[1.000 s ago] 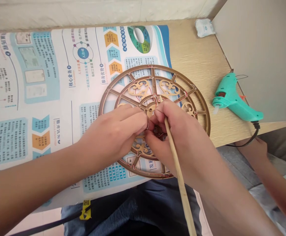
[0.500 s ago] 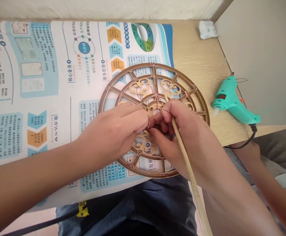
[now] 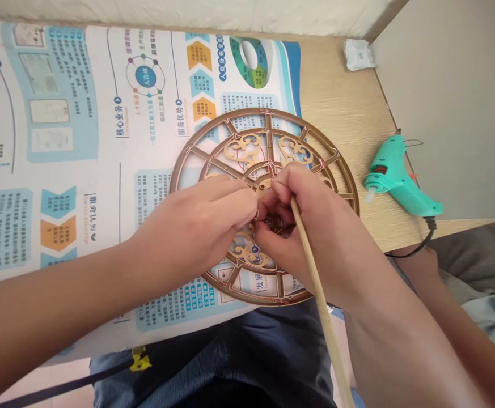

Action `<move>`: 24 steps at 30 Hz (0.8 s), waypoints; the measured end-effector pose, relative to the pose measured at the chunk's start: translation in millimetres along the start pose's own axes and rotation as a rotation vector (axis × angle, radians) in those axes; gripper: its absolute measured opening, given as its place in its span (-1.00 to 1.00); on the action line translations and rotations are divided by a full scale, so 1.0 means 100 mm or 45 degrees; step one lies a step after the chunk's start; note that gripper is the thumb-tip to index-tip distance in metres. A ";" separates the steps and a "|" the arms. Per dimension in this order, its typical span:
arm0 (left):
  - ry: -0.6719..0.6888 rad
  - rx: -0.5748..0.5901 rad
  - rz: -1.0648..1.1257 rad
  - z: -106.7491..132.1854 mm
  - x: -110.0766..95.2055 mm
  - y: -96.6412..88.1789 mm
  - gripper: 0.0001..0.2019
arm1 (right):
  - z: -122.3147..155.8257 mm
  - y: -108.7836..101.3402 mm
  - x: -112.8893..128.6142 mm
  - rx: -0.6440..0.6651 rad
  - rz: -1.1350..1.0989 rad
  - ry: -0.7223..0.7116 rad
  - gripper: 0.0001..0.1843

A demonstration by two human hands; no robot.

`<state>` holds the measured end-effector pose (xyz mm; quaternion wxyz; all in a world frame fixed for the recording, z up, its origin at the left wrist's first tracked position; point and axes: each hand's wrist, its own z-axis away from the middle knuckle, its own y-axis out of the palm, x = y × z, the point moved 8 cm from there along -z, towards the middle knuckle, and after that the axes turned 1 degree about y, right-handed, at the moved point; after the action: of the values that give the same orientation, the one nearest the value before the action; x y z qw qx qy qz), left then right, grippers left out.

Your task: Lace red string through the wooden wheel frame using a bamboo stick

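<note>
A round brown openwork frame (image 3: 269, 148) with spokes and golden scroll ornaments lies beneath both hands. Thin red and white wires run along its ribs. My left hand (image 3: 211, 221) is closed in a pinch over the frame's centre, its fingertips turned away; a bit of thin wire (image 3: 256, 215) shows at them. Facing it, my right hand (image 3: 315, 221) has its fingers curled, thumb and fingertips close to the same wire. A long pale wooden stick (image 3: 324, 314) rests in the right hand, slanting down toward the lower edge. The exact spot being pinched is mostly hidden.
A printed paper sheet (image 3: 145, 153) covers the left of the wooden table (image 3: 332, 90). At the right lie a teal glue gun (image 3: 404, 175) with a black cord and a small white packet (image 3: 358, 54). Another person's arm (image 3: 451, 300) shows at lower right.
My right hand has shifted slightly left and the stick's tip has drawn back toward the fingers. The left hand stays at the frame's centre. The view has moved a little.
</note>
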<state>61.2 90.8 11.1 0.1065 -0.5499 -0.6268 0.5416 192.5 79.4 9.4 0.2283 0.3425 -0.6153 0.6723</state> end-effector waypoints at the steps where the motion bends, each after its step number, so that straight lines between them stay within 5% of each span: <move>1: -0.003 -0.001 -0.002 0.00 0.00 0.00 -0.72 | 0.01 0.00 -0.01 0.004 0.002 0.006 -0.61; 10: 0.019 0.045 0.019 0.01 0.01 0.03 -0.78 | 0.23 0.03 -0.04 -0.114 -0.165 0.049 -0.65; 24: 0.055 0.032 -0.020 0.02 0.00 0.03 -0.76 | 0.15 0.02 0.03 -0.123 -0.077 0.039 -0.64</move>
<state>61.6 89.1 7.8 0.1312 -0.5552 -0.6216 0.5367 191.9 64.5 9.9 0.2741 0.3391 -0.6329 0.6398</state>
